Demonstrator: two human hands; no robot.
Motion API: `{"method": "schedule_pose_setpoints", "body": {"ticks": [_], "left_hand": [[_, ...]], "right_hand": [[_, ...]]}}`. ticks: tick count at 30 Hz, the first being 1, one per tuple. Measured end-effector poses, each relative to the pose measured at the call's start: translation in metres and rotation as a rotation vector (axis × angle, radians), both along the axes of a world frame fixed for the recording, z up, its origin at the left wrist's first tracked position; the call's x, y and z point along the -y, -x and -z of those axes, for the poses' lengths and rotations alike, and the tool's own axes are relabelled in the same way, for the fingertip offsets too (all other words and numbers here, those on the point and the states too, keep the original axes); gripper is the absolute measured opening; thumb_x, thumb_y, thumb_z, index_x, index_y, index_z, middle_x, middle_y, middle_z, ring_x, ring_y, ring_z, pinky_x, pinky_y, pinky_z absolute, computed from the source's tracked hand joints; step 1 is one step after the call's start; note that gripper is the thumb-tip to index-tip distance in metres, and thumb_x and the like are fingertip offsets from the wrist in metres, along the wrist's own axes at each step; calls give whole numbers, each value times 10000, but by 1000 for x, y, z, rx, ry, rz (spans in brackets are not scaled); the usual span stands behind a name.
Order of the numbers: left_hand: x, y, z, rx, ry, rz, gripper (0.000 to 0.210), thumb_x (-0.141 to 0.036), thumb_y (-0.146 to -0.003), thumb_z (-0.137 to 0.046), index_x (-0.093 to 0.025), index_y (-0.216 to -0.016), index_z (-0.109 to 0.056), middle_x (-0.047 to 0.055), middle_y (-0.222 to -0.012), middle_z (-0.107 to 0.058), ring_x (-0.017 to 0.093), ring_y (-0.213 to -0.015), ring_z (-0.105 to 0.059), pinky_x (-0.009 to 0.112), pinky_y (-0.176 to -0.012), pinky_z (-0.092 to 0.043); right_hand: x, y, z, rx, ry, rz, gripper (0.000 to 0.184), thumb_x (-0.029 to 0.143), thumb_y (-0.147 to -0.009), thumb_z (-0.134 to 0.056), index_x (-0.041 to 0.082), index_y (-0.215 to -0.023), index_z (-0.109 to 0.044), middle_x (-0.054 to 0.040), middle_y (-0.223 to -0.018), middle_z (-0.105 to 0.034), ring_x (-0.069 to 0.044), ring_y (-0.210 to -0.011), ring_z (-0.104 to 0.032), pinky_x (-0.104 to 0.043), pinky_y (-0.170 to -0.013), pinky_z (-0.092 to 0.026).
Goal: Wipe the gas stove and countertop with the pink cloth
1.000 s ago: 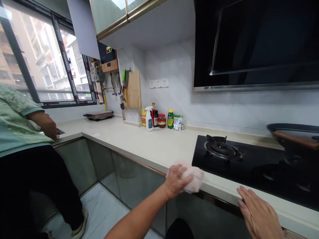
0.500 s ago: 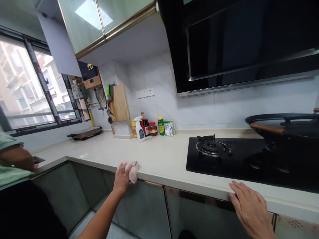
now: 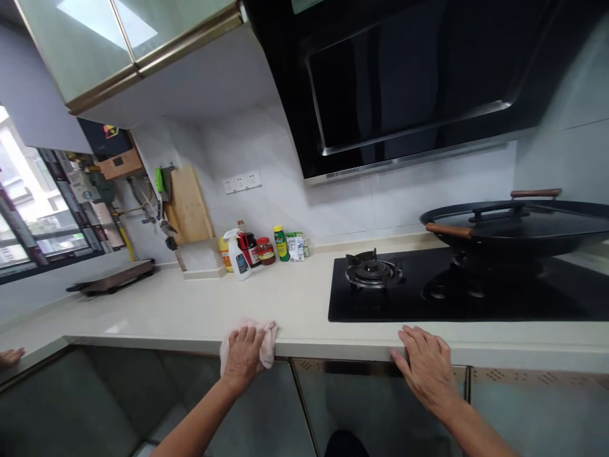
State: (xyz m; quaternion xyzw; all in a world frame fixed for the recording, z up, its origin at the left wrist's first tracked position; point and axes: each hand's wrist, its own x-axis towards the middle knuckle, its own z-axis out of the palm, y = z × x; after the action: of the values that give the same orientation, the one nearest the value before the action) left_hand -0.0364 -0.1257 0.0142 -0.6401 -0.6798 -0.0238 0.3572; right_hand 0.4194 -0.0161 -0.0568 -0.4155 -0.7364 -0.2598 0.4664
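My left hand (image 3: 243,357) is closed over a pale pink cloth (image 3: 270,343), pressing it against the front edge of the cream countertop (image 3: 190,304). Part of the cloth hangs over that edge, and part is hidden under the palm. Farther right, my right hand (image 3: 425,365) rests with its fingertips on the counter's front edge, fingers stretched out and nothing in them. Just behind it lies the black gas hob (image 3: 380,311) with a bare burner (image 3: 373,271) on its left side.
A lidded black wok (image 3: 523,231) sits on the hob's right. Along the wall stand a white spray bottle (image 3: 238,257), a red-lidded jar (image 3: 265,251) and a green bottle (image 3: 281,244). A range hood (image 3: 404,95) hangs above. Another person's hand (image 3: 10,358) shows at far left.
The view has turned right, so more of the wok shows and less of the other person. My left hand stays on the cloth, which looks more spread; my right hand remains at the counter edge.
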Motion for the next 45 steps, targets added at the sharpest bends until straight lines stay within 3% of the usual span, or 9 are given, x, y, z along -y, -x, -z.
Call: {"method": "schedule_pose_setpoints", "body": {"ticks": [8,13,18,22,26,32,36,40,45], "left_hand": [[-38,-120,28,-17,-152,201,614,-344,-695,-823,-217,-1273,-661,138,-1234,-642,360,-1149,-540,538,-1019,-365],[-65,-199,51,-18,-337,351,494,-305,-735,-781,-228,-1212,-675,129,-1201,-651,358,-1172,-527,558,-1031,-355],[-78,-230,63,-25,-506,516,393,-307,-824,-711,-230,-1206,-667,150,-1235,-636,369,-1243,-480,557,-1050,-333],[-70,-206,55,-32,-459,584,412,-286,-818,-711,-253,-1223,-646,131,-1225,-637,352,-1225,-493,555,-1077,-325],[-56,-148,43,-66,-374,577,532,-287,-730,-754,-256,-1244,-620,124,-1239,-633,349,-1210,-501,549,-1092,-334],[-23,-31,29,-69,-284,391,641,-252,-683,-755,-229,-1302,-588,125,-1266,-643,347,-1233,-521,521,-1123,-346],[2,23,14,-30,-170,164,633,-171,-739,-682,-224,-1360,-570,118,-1345,-638,330,-1310,-519,500,-1157,-327],[15,45,-1,4,-121,-15,555,-138,-812,-610,-242,-1357,-580,107,-1375,-633,315,-1317,-530,467,-1095,-381],[15,38,-3,-8,-115,-86,563,-130,-775,-637,-220,-1329,-585,119,-1344,-637,328,-1306,-529,473,-1096,-376]], "right_hand": [[4,6,-5,-48,10,0,345,403,-1038,-446,171,-1181,-657,-111,-1206,-707,-300,-1166,-570,-476,-1024,-365],[2,5,-2,-56,-10,-17,316,382,-1028,-469,181,-1183,-657,-104,-1210,-710,-295,-1159,-578,-476,-1042,-365],[-2,-3,5,10,-28,-21,309,343,-1020,-504,180,-1241,-647,-112,-1293,-685,-288,-1225,-565,-468,-1082,-357],[0,-10,6,55,18,-27,334,341,-1026,-506,186,-1295,-629,-110,-1362,-656,-283,-1299,-537,-462,-1104,-350],[2,-14,5,78,10,-41,367,332,-1023,-500,191,-1345,-607,-100,-1397,-642,-275,-1331,-529,-456,-1115,-347],[0,-11,8,52,-18,-51,374,347,-1031,-488,189,-1349,-608,-102,-1408,-640,-278,-1333,-537,-456,-1120,-346],[2,-11,8,35,-9,-62,380,331,-1025,-500,180,-1359,-602,-111,-1405,-642,-277,-1340,-536,-457,-1118,-358],[3,-11,6,49,-6,-57,366,321,-1028,-498,180,-1349,-603,-111,-1402,-642,-276,-1336,-537,-459,-1123,-353],[-1,-8,7,16,-34,-51,332,332,-1028,-501,174,-1296,-619,-111,-1339,-672,-286,-1276,-565,-460,-1085,-371]]}}
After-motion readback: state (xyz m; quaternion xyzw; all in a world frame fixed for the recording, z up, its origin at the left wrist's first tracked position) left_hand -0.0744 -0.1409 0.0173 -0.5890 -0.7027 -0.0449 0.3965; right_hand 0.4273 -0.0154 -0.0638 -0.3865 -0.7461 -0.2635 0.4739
